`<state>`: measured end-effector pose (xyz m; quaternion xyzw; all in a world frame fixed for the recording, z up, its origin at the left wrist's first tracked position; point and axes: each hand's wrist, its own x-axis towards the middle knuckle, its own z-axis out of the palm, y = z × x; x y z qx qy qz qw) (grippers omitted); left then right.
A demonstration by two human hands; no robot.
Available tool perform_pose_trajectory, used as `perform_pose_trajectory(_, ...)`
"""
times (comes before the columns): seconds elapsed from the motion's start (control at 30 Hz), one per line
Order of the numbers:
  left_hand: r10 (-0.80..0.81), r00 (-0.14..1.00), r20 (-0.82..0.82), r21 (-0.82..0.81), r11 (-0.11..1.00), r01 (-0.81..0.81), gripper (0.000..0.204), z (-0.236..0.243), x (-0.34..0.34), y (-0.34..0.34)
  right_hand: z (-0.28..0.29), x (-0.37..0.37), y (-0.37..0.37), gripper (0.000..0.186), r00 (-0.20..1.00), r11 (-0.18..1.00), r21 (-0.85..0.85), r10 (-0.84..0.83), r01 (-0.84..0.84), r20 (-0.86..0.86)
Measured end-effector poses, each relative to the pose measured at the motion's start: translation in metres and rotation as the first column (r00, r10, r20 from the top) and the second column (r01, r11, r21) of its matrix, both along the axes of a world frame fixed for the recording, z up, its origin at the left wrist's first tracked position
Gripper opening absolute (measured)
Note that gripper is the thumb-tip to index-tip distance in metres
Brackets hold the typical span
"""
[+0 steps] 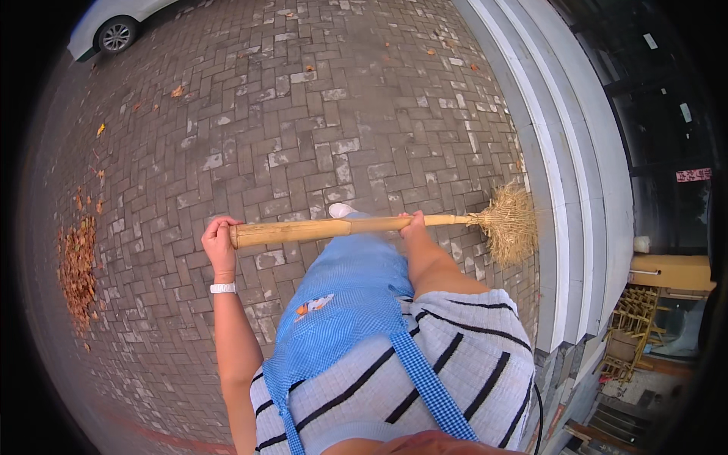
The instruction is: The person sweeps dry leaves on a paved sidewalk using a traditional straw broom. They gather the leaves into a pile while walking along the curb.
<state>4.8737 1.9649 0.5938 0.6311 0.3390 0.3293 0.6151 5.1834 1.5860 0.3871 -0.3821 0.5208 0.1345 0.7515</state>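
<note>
Over on the left, brown leaves (77,265) lie heaped on the brick paving (250,144). Next I see the left hand (219,236), fingers curled closed on the thick end of a bamboo broom (322,230); then the right hand (413,224), wrapped round its thinner shaft (447,220); rightmost, its straw head (509,225) near grey steps (580,205).

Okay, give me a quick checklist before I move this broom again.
1. Left hand on the thick end of the broom: ok.
2. Right hand gripping it nearer the bristles: ok.
3. Bristles clear of the steps: cannot tell; they are right by the lowest one.
4. Bristles at the leaf pile: not ok; the pile is far left, bristles right.
5. Car apart from the broom: ok.
</note>
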Motion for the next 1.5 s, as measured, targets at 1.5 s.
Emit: perform_pose_trajectory(1.5, 0.780, -0.624, 0.050, 0.854, -0.357, -0.378, 0.025, 0.198, -0.111, -0.168, 0.141, -0.250, 0.567, 0.021, -0.342, -0.424, 0.381, 0.902, -0.822, 0.265)
